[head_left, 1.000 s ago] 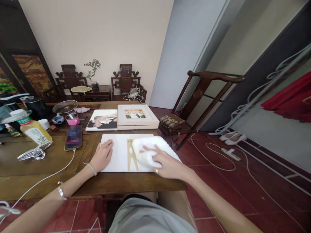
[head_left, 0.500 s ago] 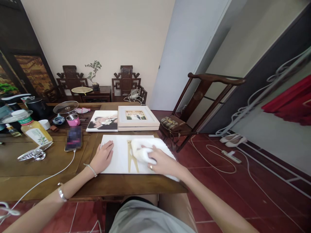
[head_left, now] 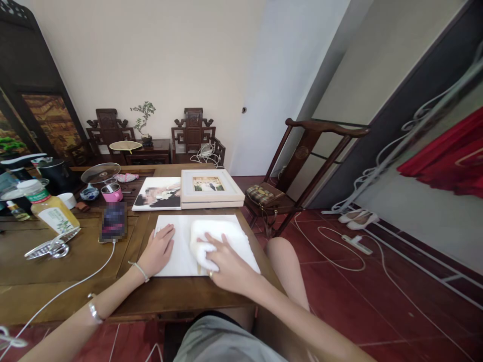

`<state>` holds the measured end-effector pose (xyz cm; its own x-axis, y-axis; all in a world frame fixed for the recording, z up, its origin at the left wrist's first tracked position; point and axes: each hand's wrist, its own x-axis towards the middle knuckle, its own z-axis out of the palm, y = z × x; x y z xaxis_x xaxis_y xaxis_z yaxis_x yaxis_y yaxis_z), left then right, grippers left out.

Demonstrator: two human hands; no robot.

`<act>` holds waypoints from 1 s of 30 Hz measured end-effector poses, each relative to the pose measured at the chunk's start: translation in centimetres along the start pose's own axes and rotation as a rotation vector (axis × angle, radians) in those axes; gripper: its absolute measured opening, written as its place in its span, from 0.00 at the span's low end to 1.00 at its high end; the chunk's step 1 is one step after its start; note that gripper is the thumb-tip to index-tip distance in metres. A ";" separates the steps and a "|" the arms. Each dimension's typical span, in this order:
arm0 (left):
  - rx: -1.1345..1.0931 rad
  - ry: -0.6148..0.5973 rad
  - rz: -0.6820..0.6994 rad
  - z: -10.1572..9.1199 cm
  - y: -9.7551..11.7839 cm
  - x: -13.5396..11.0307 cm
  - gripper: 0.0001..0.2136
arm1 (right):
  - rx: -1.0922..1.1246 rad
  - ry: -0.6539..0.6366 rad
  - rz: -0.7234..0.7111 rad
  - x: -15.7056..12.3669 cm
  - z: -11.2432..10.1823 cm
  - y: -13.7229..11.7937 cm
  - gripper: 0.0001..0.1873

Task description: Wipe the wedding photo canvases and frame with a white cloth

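A white board or album cover (head_left: 181,251) lies flat near the front edge of the wooden table. My left hand (head_left: 158,252) rests on its left side, fingers stretched out. With my right hand (head_left: 228,265) I press a bunched white cloth (head_left: 204,230) onto the middle of the board, fingers gripping part of it. Under the cloth, only the lower tip of a gold marking (head_left: 198,270) shows; the remainder is hidden.
Behind the board lie a photo-covered panel (head_left: 160,196) and a framed picture box (head_left: 211,198). To the left are a phone (head_left: 113,223) on a charging cable, a hand-grip tool (head_left: 56,247), a juice bottle (head_left: 53,208) and a pink cup (head_left: 112,193). A wooden chair (head_left: 302,151) stands right.
My right hand has swept the cloth leftward across the board, covering most of the gold marking. My left hand keeps its place on the board. The view has shifted slightly.
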<state>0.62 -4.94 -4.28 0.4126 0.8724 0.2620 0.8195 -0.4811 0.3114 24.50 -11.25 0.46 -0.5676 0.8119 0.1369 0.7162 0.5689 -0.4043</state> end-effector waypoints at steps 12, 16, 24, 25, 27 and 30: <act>0.023 0.010 0.002 -0.4 0.3 0.1 0.20 | 0.083 -0.088 -0.070 -4.1 -0.5 -3.7 0.12; 0.034 -0.022 -0.009 -0.4 0.4 0.2 0.20 | 0.067 -0.018 -0.070 -1.4 -0.4 -2.1 0.10; 0.022 -0.019 -0.012 -0.5 0.4 0.2 0.20 | -0.006 0.059 -0.009 4.0 -0.5 1.4 0.11; 0.019 -0.019 -0.011 -0.5 0.4 0.2 0.20 | -0.005 0.049 -0.018 3.9 -0.5 1.2 0.12; 0.008 -0.010 -0.007 -0.5 0.3 0.2 0.20 | -0.002 0.021 -0.045 2.8 -0.3 0.3 0.14; -0.005 0.004 -0.003 -0.5 0.3 0.2 0.19 | 0.009 -0.023 -0.074 -0.2 0.1 -2.0 0.17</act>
<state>0.75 -5.00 -3.65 0.4087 0.8734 0.2649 0.8185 -0.4791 0.3171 23.14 -12.58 1.10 -0.6283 0.7642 0.1456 0.6684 0.6261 -0.4016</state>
